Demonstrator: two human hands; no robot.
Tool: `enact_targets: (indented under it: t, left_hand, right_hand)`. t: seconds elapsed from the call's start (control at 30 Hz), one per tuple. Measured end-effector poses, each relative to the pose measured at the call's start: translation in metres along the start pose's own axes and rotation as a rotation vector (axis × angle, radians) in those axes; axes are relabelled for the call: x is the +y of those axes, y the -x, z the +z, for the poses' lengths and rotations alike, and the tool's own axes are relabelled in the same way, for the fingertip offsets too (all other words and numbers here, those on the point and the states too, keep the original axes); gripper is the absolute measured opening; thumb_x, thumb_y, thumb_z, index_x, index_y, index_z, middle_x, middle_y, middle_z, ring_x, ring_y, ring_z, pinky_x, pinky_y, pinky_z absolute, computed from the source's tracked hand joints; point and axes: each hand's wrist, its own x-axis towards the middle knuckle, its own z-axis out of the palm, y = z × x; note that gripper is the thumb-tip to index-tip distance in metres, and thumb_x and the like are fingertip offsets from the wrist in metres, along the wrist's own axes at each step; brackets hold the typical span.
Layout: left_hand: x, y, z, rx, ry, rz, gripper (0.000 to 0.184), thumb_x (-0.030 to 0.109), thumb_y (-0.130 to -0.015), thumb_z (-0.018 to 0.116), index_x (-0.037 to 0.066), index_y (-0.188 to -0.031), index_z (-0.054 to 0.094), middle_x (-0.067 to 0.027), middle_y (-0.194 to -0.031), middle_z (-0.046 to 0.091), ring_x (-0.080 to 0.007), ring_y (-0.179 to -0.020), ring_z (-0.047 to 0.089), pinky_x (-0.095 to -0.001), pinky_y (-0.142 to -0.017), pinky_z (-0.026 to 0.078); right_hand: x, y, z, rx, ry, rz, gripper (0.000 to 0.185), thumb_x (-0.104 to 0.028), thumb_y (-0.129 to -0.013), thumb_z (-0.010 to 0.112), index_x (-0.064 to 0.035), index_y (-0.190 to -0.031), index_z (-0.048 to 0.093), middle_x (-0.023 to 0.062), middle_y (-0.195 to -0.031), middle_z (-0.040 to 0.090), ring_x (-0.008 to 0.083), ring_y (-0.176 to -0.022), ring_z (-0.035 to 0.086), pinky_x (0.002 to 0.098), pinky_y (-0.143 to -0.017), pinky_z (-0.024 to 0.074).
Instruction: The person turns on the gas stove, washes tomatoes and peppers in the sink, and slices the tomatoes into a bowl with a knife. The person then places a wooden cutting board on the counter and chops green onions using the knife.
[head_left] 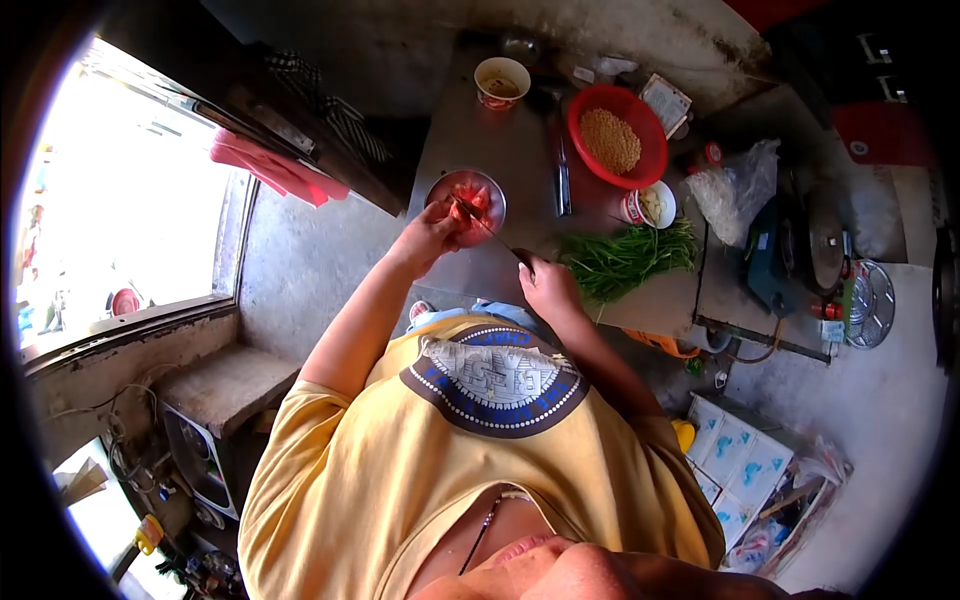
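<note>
My left hand (425,238) is closed with its fingertips over a round metal bowl (502,200), gripping a red, wet piece that looks like tomato (462,212). More red pieces lie in that bowl. In my right hand (550,288) is the handle of a knife (492,231), its thin blade slanting up and left across the bowl's rim to the red piece at my left fingers. Just right of my right hand lies a bunch of long green leafy stalks (630,258). The knife's tip is hard to make out against the red.
On the metal counter (450,135) stand a paper tub (502,84), a red basin (655,150) of pale beans or kernels and a white tub (660,204) with pale pieces. A long dark-handled utensil (562,180) lies between. Farther right are a plastic bag (735,195) and a stove (770,260).
</note>
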Motion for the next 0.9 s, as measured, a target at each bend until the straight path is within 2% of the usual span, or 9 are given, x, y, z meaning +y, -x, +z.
enact_targets:
  t: [0.17, 0.27, 0.47, 0.57, 0.77, 0.9]
  left_hand:
    - [0.003, 0.004, 0.008, 0.017, 0.170, 0.002, 0.034, 0.013, -0.103, 0.053, 0.003, -0.136, 0.050, -0.0118, -0.117, 0.062, -0.0202, -0.097, 0.062, -0.0320, -0.077, 0.055]
    - [0.003, 0.000, 0.001, 0.017, 0.155, -0.019, 0.029, 0.010, -0.103, 0.048, 0.002, -0.131, 0.052, -0.0119, -0.117, 0.063, -0.0196, -0.095, 0.065, -0.0305, -0.079, 0.055]
    - [0.006, 0.000, 0.003, -0.037, 0.195, -0.078, 0.036, 0.005, -0.098, 0.055, 0.001, -0.133, 0.051, -0.0148, -0.121, 0.061, -0.0248, -0.103, 0.063, -0.0355, -0.086, 0.056]
    - [0.013, 0.003, 0.012, -0.145, 0.360, -0.105, 0.037, 0.002, -0.094, 0.058, 0.000, -0.131, 0.054, -0.0144, -0.118, 0.062, -0.0261, -0.105, 0.064, -0.0357, -0.089, 0.055]
    - [-0.002, 0.000, 0.012, -0.004, 0.111, 0.023, 0.032, 0.004, -0.094, 0.063, -0.004, -0.124, 0.058, -0.0149, -0.116, 0.063, -0.0250, -0.106, 0.063, -0.0353, -0.093, 0.054]
    - [-0.015, -0.009, 0.002, 0.040, 0.108, 0.011, 0.029, 0.006, -0.095, 0.063, -0.006, -0.122, 0.059, -0.0153, -0.114, 0.064, -0.0239, -0.102, 0.064, -0.0343, -0.089, 0.056]
  right_hand:
    - [0.008, 0.001, 0.002, -0.009, 0.026, 0.022, 0.023, -0.022, -0.091, 0.062, -0.0180, -0.112, 0.070, 0.0173, -0.075, 0.068, 0.0388, -0.068, 0.066, 0.0484, -0.061, 0.0536]
    - [0.012, 0.002, 0.000, -0.048, 0.067, 0.046, 0.022, -0.022, -0.092, 0.061, -0.0176, -0.112, 0.070, 0.0174, -0.076, 0.068, 0.0387, -0.069, 0.067, 0.0483, -0.062, 0.0538]
    - [0.002, -0.001, -0.006, -0.077, 0.073, 0.101, 0.023, -0.024, -0.093, 0.060, -0.0165, -0.113, 0.070, 0.0178, -0.080, 0.069, 0.0390, -0.072, 0.067, 0.0485, -0.064, 0.0544]
    - [-0.008, -0.002, -0.009, -0.045, 0.008, 0.069, 0.024, -0.024, -0.093, 0.060, -0.0160, -0.114, 0.070, 0.0180, -0.082, 0.070, 0.0391, -0.073, 0.067, 0.0482, -0.065, 0.0544]
    - [-0.019, -0.002, -0.011, -0.016, -0.077, 0.020, 0.024, -0.023, -0.092, 0.061, -0.0164, -0.113, 0.070, 0.0183, -0.083, 0.069, 0.0396, -0.074, 0.067, 0.0473, -0.064, 0.0541]
    - [-0.016, -0.002, -0.005, 0.004, -0.067, -0.021, 0.025, -0.021, -0.090, 0.063, -0.0175, -0.115, 0.069, 0.0178, -0.083, 0.069, 0.0395, -0.074, 0.067, 0.0482, -0.064, 0.0542]
